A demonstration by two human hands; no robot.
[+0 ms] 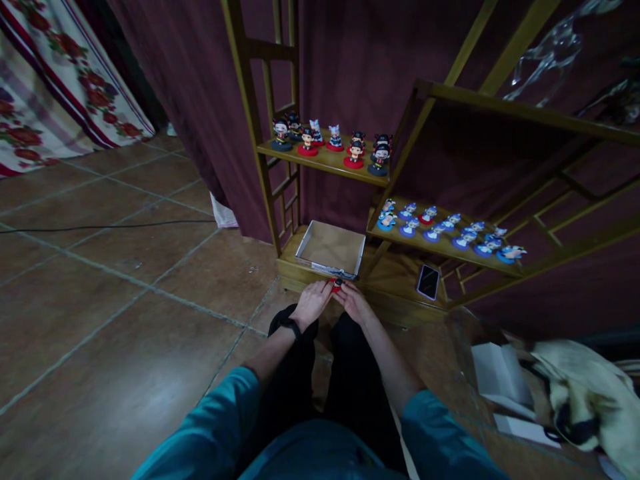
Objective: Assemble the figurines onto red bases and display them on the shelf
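Both of my hands meet in front of my knees around a small black-haired figurine [337, 284] with a red base. My left hand [314, 301] has its fingers closed on the figurine's left side. On the other side, my right hand [355, 303] grips it with thumb and fingers. Just beyond my fingertips lies a shallow open cardboard box [333, 245] on the bottom shelf. Similar figurines on red and dark bases, such as a black-haired one [355, 152], stand in rows on the upper left shelf [325, 160].
Blue and white figurines [409, 227] fill the right middle shelf [450, 255]. A phone [429, 281] lies on the bottom shelf. Glass ornaments [547, 57] stand at upper right. White boxes [500, 373] and a pale cloth bag [595, 393] lie on the floor, right. A black cable [110, 227] crosses the tiles.
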